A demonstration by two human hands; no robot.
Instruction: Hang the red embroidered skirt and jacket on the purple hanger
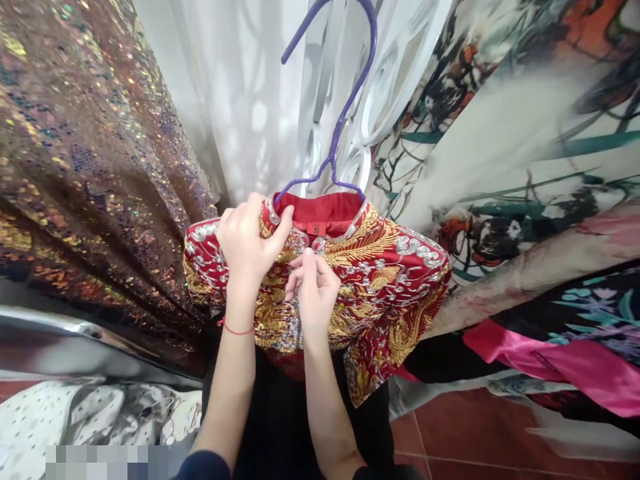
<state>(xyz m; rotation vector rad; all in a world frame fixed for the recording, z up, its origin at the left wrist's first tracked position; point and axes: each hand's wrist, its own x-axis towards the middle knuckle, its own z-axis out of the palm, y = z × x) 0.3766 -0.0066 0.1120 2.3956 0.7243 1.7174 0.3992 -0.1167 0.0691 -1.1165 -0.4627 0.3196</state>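
Note:
A red jacket [385,267] with dense gold and silver embroidery hangs on a purple hanger [340,133] in front of me. Its stand collar gapes at the top, showing a red lining and a small size label [316,229]. My left hand [253,233] is closed on the left side of the collar, thumb over the edge. Lower and to the right, my right hand [315,287] is at the front opening just under the collar. Its fingers are bent together against the fabric; whatever they pinch is hidden behind them.
Brown-gold sequined fabric [90,167] hangs at the left. White floral-printed fabric [500,153] hangs at the right, above a black garment with pink trim [560,360]. White openwork panels [385,87] stand behind the hanger. Dotted white cloth [65,420] lies lower left; red tiles [460,433] cover the floor.

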